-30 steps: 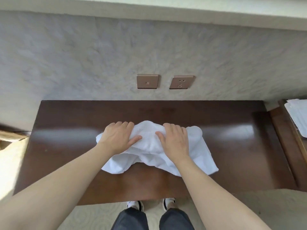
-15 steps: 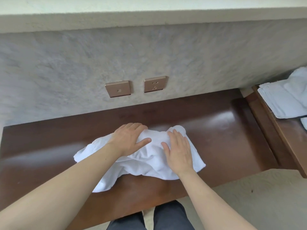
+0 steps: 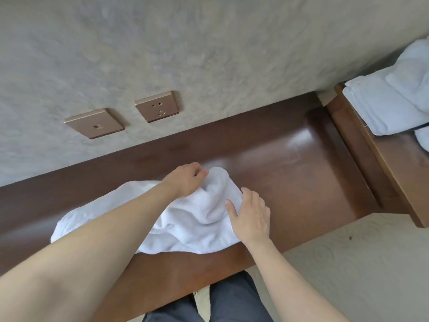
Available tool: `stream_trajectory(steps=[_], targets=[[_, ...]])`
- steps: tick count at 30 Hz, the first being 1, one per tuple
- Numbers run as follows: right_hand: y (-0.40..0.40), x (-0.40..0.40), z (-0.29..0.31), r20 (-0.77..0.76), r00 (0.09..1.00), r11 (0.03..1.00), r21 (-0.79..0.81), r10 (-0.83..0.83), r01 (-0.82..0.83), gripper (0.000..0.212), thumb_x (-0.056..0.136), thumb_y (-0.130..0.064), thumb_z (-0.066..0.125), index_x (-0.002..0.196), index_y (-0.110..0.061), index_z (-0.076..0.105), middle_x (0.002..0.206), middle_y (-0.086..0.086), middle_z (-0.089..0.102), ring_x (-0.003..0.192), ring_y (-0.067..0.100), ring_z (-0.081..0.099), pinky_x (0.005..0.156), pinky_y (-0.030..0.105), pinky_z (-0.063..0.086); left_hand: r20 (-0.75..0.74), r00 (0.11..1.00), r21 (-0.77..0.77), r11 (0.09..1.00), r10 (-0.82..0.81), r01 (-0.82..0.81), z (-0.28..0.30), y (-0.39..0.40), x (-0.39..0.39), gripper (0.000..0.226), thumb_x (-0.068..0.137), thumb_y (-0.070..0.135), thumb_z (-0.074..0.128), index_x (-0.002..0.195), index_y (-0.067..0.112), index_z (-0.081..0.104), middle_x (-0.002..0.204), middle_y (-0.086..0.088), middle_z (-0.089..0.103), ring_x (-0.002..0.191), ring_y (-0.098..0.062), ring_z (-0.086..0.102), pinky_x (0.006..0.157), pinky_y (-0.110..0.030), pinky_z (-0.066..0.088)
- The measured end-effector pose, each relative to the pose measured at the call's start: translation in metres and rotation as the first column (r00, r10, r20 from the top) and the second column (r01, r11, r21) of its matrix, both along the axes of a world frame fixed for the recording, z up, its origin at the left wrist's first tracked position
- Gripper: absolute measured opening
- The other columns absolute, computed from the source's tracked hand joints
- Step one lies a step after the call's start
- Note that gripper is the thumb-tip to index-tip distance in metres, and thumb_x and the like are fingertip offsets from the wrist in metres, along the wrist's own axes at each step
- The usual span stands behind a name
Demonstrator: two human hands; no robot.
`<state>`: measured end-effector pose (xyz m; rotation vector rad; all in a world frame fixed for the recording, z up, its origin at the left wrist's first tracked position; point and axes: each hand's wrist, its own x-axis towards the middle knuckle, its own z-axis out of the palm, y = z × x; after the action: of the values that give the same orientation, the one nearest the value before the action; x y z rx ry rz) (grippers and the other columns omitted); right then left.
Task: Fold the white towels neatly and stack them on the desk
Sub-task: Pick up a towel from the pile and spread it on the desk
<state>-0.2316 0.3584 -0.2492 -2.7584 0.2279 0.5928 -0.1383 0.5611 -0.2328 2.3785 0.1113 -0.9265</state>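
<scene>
Left hand [image 3: 185, 180] has its fingers curled over the far end of the white towel [image 3: 185, 219], bunching a raised fold of the cloth, while the right hand [image 3: 251, 217] lies flat and spread, fingers straight, pressing the towel's right edge down onto the desk [image 3: 301, 173]. The towel lies crumpled beneath and between both hands, its long axis running from the bunched peak by the left hand's knuckles back and leftward under the left forearm. It is soft, looped terry, rumpled into rounded folds; the desk is dark, glossy brown wood with a rounded far corner beyond the right hand. Past the left hand, two bronze square wall plates [image 3: 157, 106] sit on a mottled grey plaster wall [image 3: 209, 54]. Far to the right of the right hand, folded white towels [image 3: 383, 105] rest on a lighter wooden side table [image 3: 399, 163]. Compared with half a second ago, the left hand has gone from resting over the cloth to clenching it, and the right hand has slid to the towel's right edge.
</scene>
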Motion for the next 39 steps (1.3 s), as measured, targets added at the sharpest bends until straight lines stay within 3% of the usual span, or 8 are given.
stream_trajectory(steps=[7, 15, 20, 22, 25, 28, 33, 39], targets=[[-0.013, -0.011, -0.013, -0.087, 0.995, 0.998, -0.020, -0.056, 0.054, 0.058, 0.100, -0.063, 0.036, 0.138, -0.020, 0.041, 0.127, 0.001, 0.049, 0.110, 0.026, 0.049, 0.092, 0.039, 0.042, -0.204, 0.979, 0.043, 0.999, 0.007, 0.002, -0.015, -0.020, 0.014, 0.063, 0.091, 0.071, 0.044, 0.135, 0.025, 0.047, 0.111, 0.005, 0.064, 0.099, -0.014, 0.060, 0.086, -0.030, 0.046], [-0.012, -0.006, -0.021, -0.106, 0.984, 0.986, 0.078, -0.141, 0.150, 0.056, 0.101, -0.059, 0.039, 0.137, -0.016, 0.040, 0.123, 0.005, 0.050, 0.102, 0.027, 0.060, 0.088, 0.037, 0.047, -0.229, 0.973, 0.035, 0.999, -0.018, 0.027, -0.030, -0.033, 0.016, 0.062, 0.082, 0.077, 0.056, 0.117, 0.026, 0.058, 0.094, 0.007, 0.067, 0.091, -0.012, 0.062, 0.074, -0.029, 0.043], [-0.020, -0.002, -0.022, -0.178, 0.976, 0.985, 0.102, -0.122, 0.141, 0.042, 0.102, -0.061, 0.030, 0.100, -0.020, 0.038, 0.077, -0.002, 0.057, 0.070, 0.022, 0.057, 0.068, 0.035, 0.044, -0.235, 0.965, -0.043, 0.993, -0.113, 0.106, -0.033, -0.040, 0.012, 0.042, 0.085, 0.068, 0.063, 0.092, 0.031, 0.045, 0.082, 0.009, 0.058, 0.079, -0.015, 0.055, 0.068, -0.030, 0.038], [-0.030, 0.000, -0.021, -0.152, 0.979, 0.980, 0.120, -0.139, 0.158, 0.045, 0.101, -0.062, 0.030, 0.093, -0.020, 0.041, 0.074, -0.002, 0.055, 0.070, 0.023, 0.055, 0.066, 0.036, 0.043, -0.250, 0.954, -0.072, 0.986, -0.164, 0.151, -0.034, -0.040, 0.015, 0.045, 0.083, 0.071, 0.062, 0.097, 0.032, 0.045, 0.090, 0.008, 0.058, 0.089, -0.018, 0.057, 0.075, -0.032, 0.041], [-0.055, 0.007, -0.019, -0.113, 0.972, 0.958, 0.177, -0.206, 0.224, 0.048, 0.100, -0.064, 0.032, 0.081, -0.021, 0.041, 0.072, 0.000, 0.054, 0.077, 0.028, 0.058, 0.070, 0.040, 0.047, -0.215, 0.965, -0.139, 0.982, -0.153, 0.124, -0.028, -0.045, 0.028, 0.086, 0.065, 0.085, 0.065, 0.123, 0.024, 0.050, 0.118, 0.002, 0.062, 0.109, -0.021, 0.059, 0.091, -0.034, 0.045], [-0.083, 0.016, -0.012, -0.080, 0.961, 0.937, 0.217, -0.263, 0.274, 0.050, 0.098, -0.065, 0.035, 0.072, -0.023, 0.035, 0.071, 0.003, 0.054, 0.081, 0.031, 0.057, 0.071, 0.043, 0.048, -0.115, 0.983, -0.174, 0.978, -0.140, 0.119, -0.014, -0.058, 0.049, 0.065, 0.067, 0.070, 0.079, 0.106, 0.026, 0.052, 0.104, 0.003, 0.066, 0.091, -0.014, 0.060, 0.078, -0.031, 0.046], [-0.124, 0.034, -0.002, 0.019, 0.974, 0.967, 0.129, -0.225, 0.221, 0.056, 0.091, -0.074, 0.028, 0.078, -0.022, 0.042, 0.073, 0.006, 0.061, 0.080, 0.035, 0.061, 0.075, 0.043, 0.050, 0.138, 0.916, 0.039, 0.927, -0.376, 0.374, 0.013, -0.093, 0.085, 0.064, 0.063, 0.079, 0.072, 0.103, 0.035, 0.048, 0.086, 0.010, 0.061, 0.078, -0.010, 0.059, 0.065, -0.029, 0.042], [-0.167, 0.047, 0.001, 0.104, 0.963, 0.968, 0.067, -0.248, 0.242, 0.064, 0.082, -0.082, 0.020, 0.069, -0.021, 0.034, 0.056, 0.002, 0.053, 0.062, 0.032, 0.057, 0.067, 0.043, 0.051, 0.256, 0.596, 0.471, 0.636, -0.761, 0.611, 0.018, -0.140, 0.126, 0.081, 0.062, 0.100, 0.028, 0.105, 0.035, 0.048, 0.087, 0.013, 0.058, 0.084, -0.018, 0.058, 0.069, -0.038, 0.049]])
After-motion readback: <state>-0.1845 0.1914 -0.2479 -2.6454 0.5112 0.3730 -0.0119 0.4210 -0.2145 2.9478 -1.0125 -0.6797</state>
